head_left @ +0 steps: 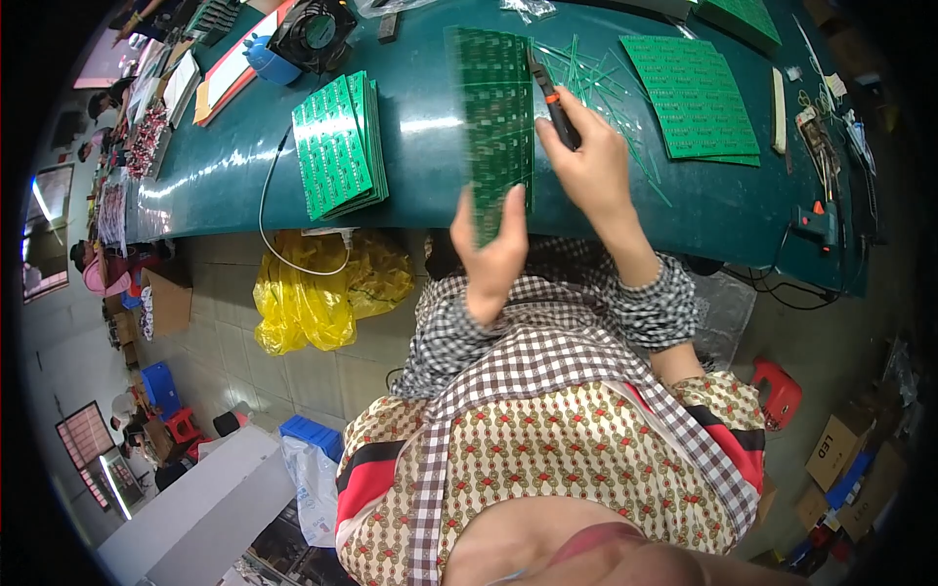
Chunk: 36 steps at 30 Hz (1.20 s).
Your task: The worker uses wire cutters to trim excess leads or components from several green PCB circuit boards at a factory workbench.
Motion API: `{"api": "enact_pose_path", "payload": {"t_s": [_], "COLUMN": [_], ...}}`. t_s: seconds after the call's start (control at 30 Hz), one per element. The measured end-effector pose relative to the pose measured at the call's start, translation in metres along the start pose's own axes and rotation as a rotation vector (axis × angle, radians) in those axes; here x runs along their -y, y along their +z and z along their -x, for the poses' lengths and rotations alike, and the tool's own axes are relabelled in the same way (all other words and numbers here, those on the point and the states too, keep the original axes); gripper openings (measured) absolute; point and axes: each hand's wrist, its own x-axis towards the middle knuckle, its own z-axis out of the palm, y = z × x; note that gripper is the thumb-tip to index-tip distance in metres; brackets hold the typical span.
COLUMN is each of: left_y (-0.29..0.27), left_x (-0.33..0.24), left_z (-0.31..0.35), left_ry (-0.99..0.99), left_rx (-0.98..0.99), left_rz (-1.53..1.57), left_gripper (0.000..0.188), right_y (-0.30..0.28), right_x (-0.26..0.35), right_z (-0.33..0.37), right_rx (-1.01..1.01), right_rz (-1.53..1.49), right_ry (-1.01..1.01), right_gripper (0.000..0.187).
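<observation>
at upper centre, the left hand point(491, 252) pinches the lower end of a green circuit board point(498, 127); the right hand point(594, 161) grips black-and-orange cutters point(556, 109) at its right edge. a lower-right carton point(833, 459) bears black lettering.

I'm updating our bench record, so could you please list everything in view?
Table: one, dark green, in front of the person
Held panel: one, green, above the table, blurred
Cutters: one, black and orange, at the panel's right edge
Panel stacks: at least three, green, table's left, right and far right
Strips: many, green, right of the held panel
Fan: one, black, table's far left
Round object: one, blue, beside the fan
Plastic bags: count unclear, yellow, below the table
Boxes: several, brown, both sides
Edge clutter: too small to count
Left hand: one, bare, at the panel's lower end
Right hand: one, bare, around the cutters
</observation>
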Motion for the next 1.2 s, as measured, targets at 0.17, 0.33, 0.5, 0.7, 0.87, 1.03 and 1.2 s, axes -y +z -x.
{"api": "enact_pose_path", "payload": {"t_s": [0.17, 0.33, 0.5, 0.7, 0.87, 1.03, 1.2], "left_y": [0.009, 0.001, -0.002, -0.004, 0.003, 0.014, -0.010], "left_x": [0.003, -0.013, -0.016, -0.011, -0.007, 0.011, -0.005], "left_z": [-0.002, -0.011, -0.018, -0.019, -0.012, -0.014, -0.036], "left_ry": [0.045, -0.135, -0.223, -0.244, -0.033, 0.026, -0.219], "left_rx": [-0.046, -0.090, 0.001, 0.007, -0.071, -0.222, -0.147], "left_rz": [0.018, 0.357, 0.586, 0.602, 0.071, 0.011, 0.624], "left_gripper": [0.024, 0.024, 0.040, 0.048, 0.029, 0.024, 0.040], "right_y": [0.006, -0.016, -0.023, -0.020, -0.002, 0.007, -0.021], "right_x": [-0.007, -0.011, -0.011, -0.011, -0.013, -0.003, -0.026], "right_z": [0.001, -0.002, 0.018, 0.021, 0.029, 0.032, 0.015], "right_rx": [0.136, 0.419, 0.516, 0.497, 0.075, 0.040, 0.233], "right_rz": [-0.299, -0.821, -0.907, -0.803, -0.119, -0.203, 0.105], "right_ry": [0.333, 0.430, 0.430, 0.404, -0.035, 0.140, 0.276], "right_gripper": [0.047, 0.047, 0.047, 0.045, 0.043, 0.043, 0.050]}}
